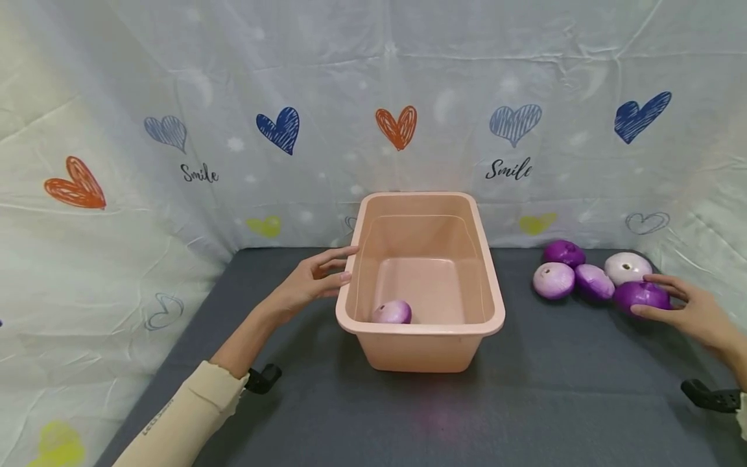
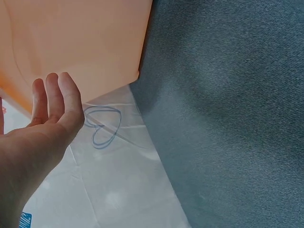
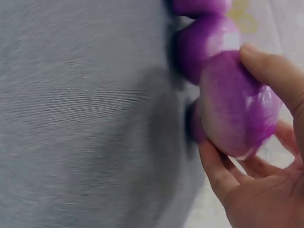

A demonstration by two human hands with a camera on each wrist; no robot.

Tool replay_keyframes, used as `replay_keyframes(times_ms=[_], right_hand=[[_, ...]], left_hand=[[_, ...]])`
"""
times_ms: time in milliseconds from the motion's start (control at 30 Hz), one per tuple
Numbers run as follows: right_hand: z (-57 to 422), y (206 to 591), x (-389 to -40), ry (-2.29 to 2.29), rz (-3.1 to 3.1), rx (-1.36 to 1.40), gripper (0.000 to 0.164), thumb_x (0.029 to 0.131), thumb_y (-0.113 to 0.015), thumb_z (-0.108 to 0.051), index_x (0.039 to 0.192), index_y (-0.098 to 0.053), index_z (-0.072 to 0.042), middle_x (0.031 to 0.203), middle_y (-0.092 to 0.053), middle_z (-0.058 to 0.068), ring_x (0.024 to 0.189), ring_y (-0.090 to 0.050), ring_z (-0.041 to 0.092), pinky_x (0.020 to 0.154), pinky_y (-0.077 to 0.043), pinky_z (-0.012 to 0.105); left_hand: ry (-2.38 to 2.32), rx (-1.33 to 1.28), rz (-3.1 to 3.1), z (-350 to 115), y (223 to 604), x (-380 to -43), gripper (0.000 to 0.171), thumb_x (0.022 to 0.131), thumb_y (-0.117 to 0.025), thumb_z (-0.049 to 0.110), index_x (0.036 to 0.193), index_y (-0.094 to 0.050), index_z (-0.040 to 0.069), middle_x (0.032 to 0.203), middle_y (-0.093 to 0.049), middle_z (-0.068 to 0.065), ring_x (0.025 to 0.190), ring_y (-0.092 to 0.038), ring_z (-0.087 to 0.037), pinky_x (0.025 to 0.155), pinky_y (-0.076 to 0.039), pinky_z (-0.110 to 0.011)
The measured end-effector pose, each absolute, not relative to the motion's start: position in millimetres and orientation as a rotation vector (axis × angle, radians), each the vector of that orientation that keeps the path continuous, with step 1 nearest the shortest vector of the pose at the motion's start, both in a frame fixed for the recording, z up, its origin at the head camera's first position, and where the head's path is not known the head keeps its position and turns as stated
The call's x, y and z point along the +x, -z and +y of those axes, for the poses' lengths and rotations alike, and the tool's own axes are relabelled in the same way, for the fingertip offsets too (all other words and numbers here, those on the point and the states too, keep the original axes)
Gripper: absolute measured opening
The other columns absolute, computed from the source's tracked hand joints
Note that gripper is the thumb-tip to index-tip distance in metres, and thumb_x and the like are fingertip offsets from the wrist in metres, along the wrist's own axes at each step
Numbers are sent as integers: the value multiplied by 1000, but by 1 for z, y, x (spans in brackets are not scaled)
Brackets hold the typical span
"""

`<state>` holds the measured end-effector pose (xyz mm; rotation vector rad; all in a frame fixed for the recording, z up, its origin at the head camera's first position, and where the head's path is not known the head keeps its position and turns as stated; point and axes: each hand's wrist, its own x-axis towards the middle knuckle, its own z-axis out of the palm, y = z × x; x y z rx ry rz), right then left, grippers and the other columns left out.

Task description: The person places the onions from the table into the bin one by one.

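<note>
My left hand (image 1: 306, 283) is at the left rim of a pink plastic basin (image 1: 417, 350), its fingertips touching the rim and side. In the left wrist view its fingers (image 2: 56, 102) look extended, slightly bent, against the outer wall. Inside the basin, near the front, lies a pale purple onion (image 1: 393, 312). At the right, my right hand (image 1: 700, 318) holds a glossy purple onion (image 1: 639, 296) between thumb and fingers. The right wrist view shows that onion (image 3: 240, 104) close up, in front of other onions. Whether it is off the table is unclear.
Beside the held onion lie a white onion (image 1: 627, 267), a pale purple onion (image 1: 554, 281), a purple onion (image 1: 594, 283) and a dark purple onion (image 1: 564, 253). A dark cloth (image 1: 408, 421) covers the table. A white curtain with hearts (image 1: 327, 78) hangs behind the basin.
</note>
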<state>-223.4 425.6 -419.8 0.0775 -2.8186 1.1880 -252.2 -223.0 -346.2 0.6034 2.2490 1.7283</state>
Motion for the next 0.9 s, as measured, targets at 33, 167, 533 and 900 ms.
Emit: replay_keyframes(times_ms=[33,167,533,900], right_hand=[[426,416,-224,-1202,-2824,83,78,96,-75,-28,149,-32,11,145,-29,43,120,-36,64,72,-51,30],[421,400,-227,-1257,-2812,130,72,99,-71,-25,151,-33,8,149,-24,43,121,-35,68,72,-51,23],[382,353,-256,-1291,-2858,256,78,97,-74,-27,158,-31,-3,155,-28,32,131,-36,61,76,-50,18],[333,334,-275,-1409,-2785,376,71,95,-76,-20,155,-40,-7,155,-36,22,133,-42,52,78,-48,12]], left_hand=[[-1734,609,2246,-223,347,-253,58,100,-69,24,154,-48,23,145,-51,-12,130,-53,-30,100,-49,-46],[-1748,627,2235,-223,348,-255,57,100,-69,20,154,-49,20,145,-51,-13,129,-53,-29,101,-49,-45],[-1752,605,2231,-224,349,-256,57,100,-69,22,153,-49,20,147,-48,-16,130,-53,-29,103,-47,-45],[-1741,598,2248,-224,349,-255,56,100,-70,23,153,-50,23,144,-51,-10,129,-53,-27,102,-48,-46]])
